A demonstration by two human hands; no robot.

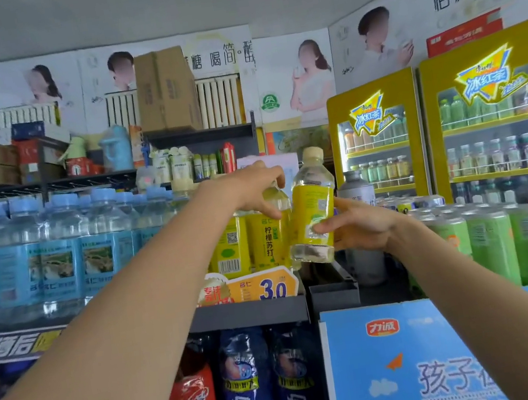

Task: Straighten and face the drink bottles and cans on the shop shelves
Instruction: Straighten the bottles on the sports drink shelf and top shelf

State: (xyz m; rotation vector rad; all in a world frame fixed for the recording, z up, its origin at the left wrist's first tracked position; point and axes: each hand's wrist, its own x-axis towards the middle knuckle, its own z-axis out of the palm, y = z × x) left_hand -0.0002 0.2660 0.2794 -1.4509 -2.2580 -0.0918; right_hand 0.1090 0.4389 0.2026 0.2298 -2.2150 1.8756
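My right hand (360,224) holds a yellow-labelled lemon soda bottle (312,207) with a cream cap, tilted slightly, just off the right end of the shelf (249,314). My left hand (250,189) grips the top of another yellow-labelled bottle (267,239) that stands on the shelf; its cap is hidden under my fingers. A third yellow bottle (228,247) stands to its left with the barcode side facing out. Blue-labelled water bottles (56,253) fill the shelf further left.
A yellow price tag reading 3.0 (262,286) hangs on the shelf's front edge. Dark blue drink bottles (247,385) stand below. Green drink bottles (502,231) and a grey canister (354,192) are at right, a blue carton (420,365) below them, and yellow fridges (493,129) behind.
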